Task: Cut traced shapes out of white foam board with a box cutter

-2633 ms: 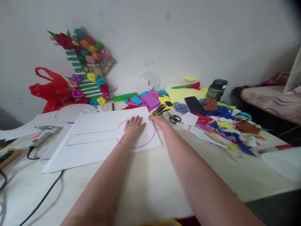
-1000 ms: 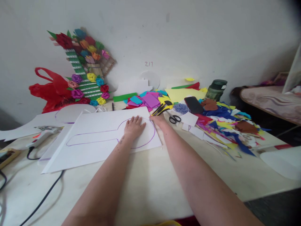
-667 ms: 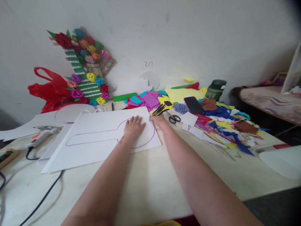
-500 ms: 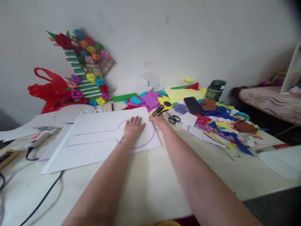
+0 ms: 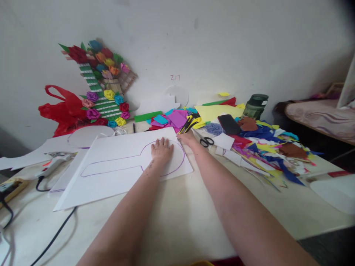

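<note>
A white sheet (image 5: 111, 188) lies on the table, with a round shape and a long narrow stem drawn on it in purple line. My left hand (image 5: 162, 150) rests flat on the round part, fingers spread. At the sheet's upper right corner, my right hand (image 5: 187, 139) is closed round a yellow and black cutter (image 5: 191, 122), which stands up out of it; the blade tip is too small to make out. Black-handled scissors (image 5: 206, 142) lie just right of my right hand.
Colourful paper scraps (image 5: 269, 147), a phone (image 5: 229, 124) and a green bottle (image 5: 254, 106) cover the right side. On the left are a glue gun (image 5: 54, 162), cables, a red bag (image 5: 65, 111) and a paper-flower model (image 5: 101, 92). A bed stands beyond, far right.
The cutter has tipped more upright in my right hand. My left hand stays flat on the sheet. The whole view has shifted slightly.
</note>
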Available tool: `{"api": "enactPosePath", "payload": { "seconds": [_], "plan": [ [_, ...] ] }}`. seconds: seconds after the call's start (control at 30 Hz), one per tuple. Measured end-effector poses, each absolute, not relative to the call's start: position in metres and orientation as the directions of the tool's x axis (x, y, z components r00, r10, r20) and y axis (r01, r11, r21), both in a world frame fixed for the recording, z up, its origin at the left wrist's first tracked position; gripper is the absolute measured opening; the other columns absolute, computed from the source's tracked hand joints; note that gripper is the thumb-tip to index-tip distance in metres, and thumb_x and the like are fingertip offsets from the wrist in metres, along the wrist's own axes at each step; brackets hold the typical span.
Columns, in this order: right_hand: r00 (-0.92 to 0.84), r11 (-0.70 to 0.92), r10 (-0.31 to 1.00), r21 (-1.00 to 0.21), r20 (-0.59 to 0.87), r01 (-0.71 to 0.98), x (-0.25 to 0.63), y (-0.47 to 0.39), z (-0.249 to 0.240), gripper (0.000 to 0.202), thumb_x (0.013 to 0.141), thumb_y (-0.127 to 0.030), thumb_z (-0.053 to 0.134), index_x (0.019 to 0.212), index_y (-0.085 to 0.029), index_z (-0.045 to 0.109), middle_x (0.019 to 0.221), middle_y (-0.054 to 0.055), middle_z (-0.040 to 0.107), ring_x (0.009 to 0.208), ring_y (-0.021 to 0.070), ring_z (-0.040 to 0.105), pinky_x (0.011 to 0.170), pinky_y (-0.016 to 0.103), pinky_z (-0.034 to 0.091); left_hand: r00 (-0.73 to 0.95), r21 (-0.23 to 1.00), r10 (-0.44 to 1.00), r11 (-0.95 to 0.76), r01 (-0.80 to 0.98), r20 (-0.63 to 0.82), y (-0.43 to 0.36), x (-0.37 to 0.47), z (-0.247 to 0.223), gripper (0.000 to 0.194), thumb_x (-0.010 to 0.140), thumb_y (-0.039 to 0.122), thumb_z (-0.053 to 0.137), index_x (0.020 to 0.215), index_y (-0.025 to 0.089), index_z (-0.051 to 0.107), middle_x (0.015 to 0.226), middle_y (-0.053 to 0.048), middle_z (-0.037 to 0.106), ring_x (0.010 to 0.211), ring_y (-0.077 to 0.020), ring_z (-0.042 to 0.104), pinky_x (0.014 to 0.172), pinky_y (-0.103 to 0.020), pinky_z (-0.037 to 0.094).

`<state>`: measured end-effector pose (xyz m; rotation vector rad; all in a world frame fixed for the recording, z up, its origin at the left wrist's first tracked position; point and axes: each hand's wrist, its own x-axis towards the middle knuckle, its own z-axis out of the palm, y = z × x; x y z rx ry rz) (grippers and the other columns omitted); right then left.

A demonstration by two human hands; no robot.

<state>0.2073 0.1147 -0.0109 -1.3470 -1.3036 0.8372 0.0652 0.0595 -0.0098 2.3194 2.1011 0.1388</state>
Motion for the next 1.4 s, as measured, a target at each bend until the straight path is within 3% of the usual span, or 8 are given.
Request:
{"api": "enactPosePath", "payload": {
  "seconds": [0.13, 0.3, 0.5, 0.83, 1.4],
  "plan": [
    [0.219, 0.087, 0.962, -0.945, 0.162, 0.315, 0.212, 0.112, -0.01, 0.008, 0.054, -0.016, 0.06, 0.062, -0.017, 0.058, 0.07, 0.003, 0.065, 0.071, 0.0171, 0.06, 0.066, 0.027, 0.047, 0.092, 0.049, 0.992, -0.096, 0.994, 0.085, 0.06, 0.069, -0.011, 0.057, 0.091, 0.047, 0.017, 0.142, 0.024, 0.031, 0.151, -0.002, 0.022, 0.138, -0.0267, 0.015, 0.109, -0.049, 0.019],
    [0.321, 0.088, 0.935, -0.975, 0.153, 0.206, 0.213, 0.101, -0.017, 0.009, 0.058, -0.023, 0.06, 0.065, -0.017, 0.059, 0.072, 0.004, 0.065, 0.072, 0.0164, 0.06, 0.066, 0.027, 0.047, 0.217, 0.044, 0.965, -0.226, 0.973, 0.147, 0.058, 0.069, -0.011, 0.052, 0.093, 0.037, 0.019, 0.141, 0.024, 0.032, 0.15, 0.0, 0.024, 0.139, -0.0208, 0.014, 0.111, -0.045, 0.015],
    [0.236, 0.109, 0.963, -0.989, 0.131, 0.105, 0.208, 0.093, -0.021, 0.013, 0.055, -0.018, 0.058, 0.067, -0.016, 0.062, 0.067, 0.002, 0.063, 0.068, 0.0136, 0.058, 0.066, 0.025, 0.047, 0.27, 0.102, 0.961, -0.275, 0.956, 0.067, 0.062, 0.065, -0.013, 0.056, 0.092, 0.043, 0.019, 0.142, 0.019, 0.03, 0.151, -0.001, 0.022, 0.138, -0.0212, 0.015, 0.111, -0.044, 0.016],
    [0.222, 0.157, 0.959, -0.982, 0.176, 0.102, 0.209, 0.086, -0.023, 0.009, 0.054, -0.019, 0.055, 0.062, -0.017, 0.059, 0.059, -0.001, 0.058, 0.065, 0.0129, 0.057, 0.068, 0.025, 0.045, 0.278, 0.108, 0.959, -0.283, 0.953, 0.061, 0.061, 0.065, -0.012, 0.056, 0.092, 0.043, 0.019, 0.142, 0.021, 0.029, 0.151, -0.002, 0.021, 0.138, -0.021, 0.015, 0.111, -0.045, 0.015],
    [0.193, 0.197, 0.959, -0.977, 0.209, 0.077, 0.209, 0.092, -0.026, 0.008, 0.055, -0.019, 0.056, 0.062, -0.017, 0.058, 0.063, -0.001, 0.06, 0.065, 0.0128, 0.056, 0.065, 0.025, 0.045, 0.272, 0.102, 0.96, -0.278, 0.955, 0.065, 0.06, 0.066, -0.012, 0.056, 0.091, 0.042, 0.021, 0.142, 0.023, 0.029, 0.151, -0.001, 0.021, 0.138, -0.0199, 0.015, 0.111, -0.044, 0.016]
  ]
}}
